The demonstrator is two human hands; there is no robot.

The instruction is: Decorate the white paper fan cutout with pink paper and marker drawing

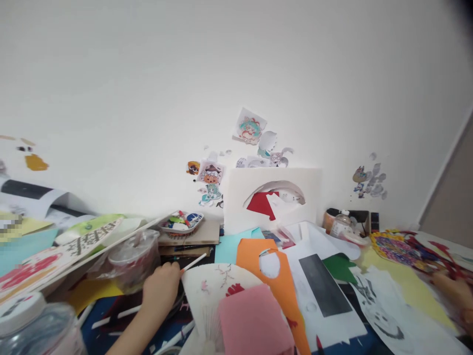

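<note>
My left hand (162,286) reaches in over the left-centre of the table with its fingers curled. A thin white stick (194,262) juts out from the fingertips, held there. Just right of this hand lies a white fan (203,305) with a branch and a red flower, partly covered by a pink pad of paper (254,318). A clear plastic bowl in a bag (133,256) stands left of the hand. At the far right edge, my right hand (454,291) is blurred and partly cut off, close to red cords (449,256); its fingers do not show clearly.
Orange paper with a hole (273,261) and white sheets (314,305) cover the middle. A white board with a cut opening (236,197) leans on the wall. A tray of small items (183,224) sits behind. A capped clear jar (40,325) stands front left, a bottle (342,224) back right.
</note>
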